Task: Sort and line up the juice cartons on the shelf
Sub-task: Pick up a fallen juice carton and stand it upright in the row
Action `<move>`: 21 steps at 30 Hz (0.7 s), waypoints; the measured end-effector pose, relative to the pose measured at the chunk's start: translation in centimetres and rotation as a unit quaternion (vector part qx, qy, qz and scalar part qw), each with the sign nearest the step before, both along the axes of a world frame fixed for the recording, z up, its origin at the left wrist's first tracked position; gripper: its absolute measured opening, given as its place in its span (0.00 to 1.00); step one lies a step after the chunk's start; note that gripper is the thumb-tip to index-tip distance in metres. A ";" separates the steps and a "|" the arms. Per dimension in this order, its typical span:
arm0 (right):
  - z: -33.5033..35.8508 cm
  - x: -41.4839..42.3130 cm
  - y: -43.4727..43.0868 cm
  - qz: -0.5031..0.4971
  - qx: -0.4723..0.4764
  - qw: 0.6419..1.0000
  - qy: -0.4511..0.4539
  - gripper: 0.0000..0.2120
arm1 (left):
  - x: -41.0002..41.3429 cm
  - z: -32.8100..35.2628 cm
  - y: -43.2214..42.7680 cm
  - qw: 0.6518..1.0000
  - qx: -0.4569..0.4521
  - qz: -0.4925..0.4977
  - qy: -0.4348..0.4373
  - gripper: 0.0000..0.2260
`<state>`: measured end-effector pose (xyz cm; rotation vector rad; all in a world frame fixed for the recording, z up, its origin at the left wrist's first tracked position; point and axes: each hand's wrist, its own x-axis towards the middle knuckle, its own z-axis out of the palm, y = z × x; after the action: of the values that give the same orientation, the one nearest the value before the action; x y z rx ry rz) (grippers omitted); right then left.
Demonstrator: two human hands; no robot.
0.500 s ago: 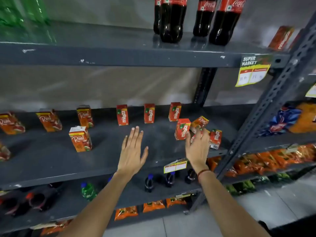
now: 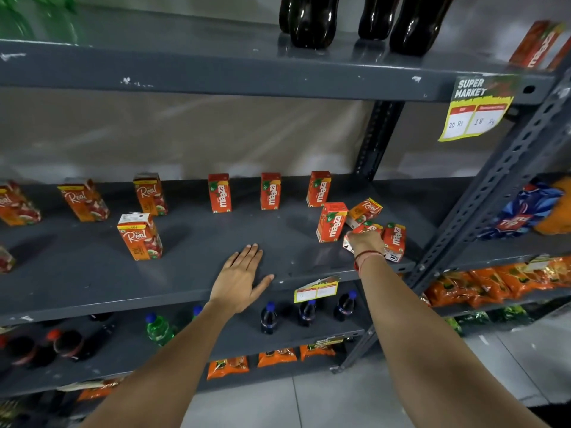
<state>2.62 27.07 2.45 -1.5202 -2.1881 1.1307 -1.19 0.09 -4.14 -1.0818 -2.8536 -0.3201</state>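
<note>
On the grey middle shelf point(image 2: 92, 282), three red Maaza cartons point(image 2: 270, 191) stand in a back row, with orange Real cartons point(image 2: 150, 194) to their left. One Real carton point(image 2: 139, 236) stands alone further forward. At the right is a cluster: an upright Maaza carton point(image 2: 331, 222), a tipped Real carton point(image 2: 364, 211), another Maaza carton point(image 2: 394, 240) and a lying carton point(image 2: 367, 227). My right hand point(image 2: 366, 242) is closed over that lying carton. My left hand point(image 2: 241, 278) lies flat and open on the bare shelf near the front edge.
Dark cola bottles point(image 2: 312, 20) stand on the shelf above, whose edge carries a yellow price tag point(image 2: 475, 114). Small bottles point(image 2: 268, 318) and orange snack packs point(image 2: 227, 367) fill the lower shelves. A slanted perforated upright point(image 2: 494, 193) borders the right; snack bags point(image 2: 531, 208) lie beyond it.
My right hand has reached further into the right cluster and closed over the lying carton. My left hand has lowered flat onto the shelf. The camera has moved closer.
</note>
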 end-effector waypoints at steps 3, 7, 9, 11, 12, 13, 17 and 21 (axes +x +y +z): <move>0.3 -0.1 0.7 0.006 -0.053 0.998 0.019 0.19 | 0.1 0.0 0.0 1.000 -0.019 0.002 0.010 0.42; -0.3 0.2 1.4 -0.011 -0.158 0.984 0.078 0.23 | 0.1 0.0 0.1 0.999 -0.040 -0.002 0.024 0.44; -0.4 0.7 1.5 -0.042 -0.221 0.966 0.131 0.23 | 0.1 0.0 0.0 0.998 -0.048 -0.005 0.033 0.45; -0.5 1.3 1.3 -0.074 -0.268 0.942 0.189 0.23 | 0.1 0.0 0.0 0.998 -0.051 -0.004 0.036 0.44; -0.7 1.6 1.2 -0.086 -0.281 0.931 0.218 0.23 | 0.1 -0.1 0.0 0.998 -0.050 -0.003 0.038 0.44; -0.8 2.0 0.9 -0.098 -0.288 0.921 0.244 0.22 | 0.1 -0.1 0.0 0.998 -0.051 -0.002 0.041 0.44; -1.4 3.6 -2.0 -0.123 -0.310 0.890 0.311 0.14 | -0.2 -0.2 0.0 0.998 -0.050 -0.012 0.044 0.45; -1.1 3.3 -4.8 0.018 -0.254 0.898 0.358 0.16 | -0.5 -0.1 -0.7 0.997 -0.051 -0.019 0.054 0.43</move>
<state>5.91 22.27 1.36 -0.9501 -1.4796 1.9916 -1.74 -0.61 -4.27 -1.1348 -2.7833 -0.1153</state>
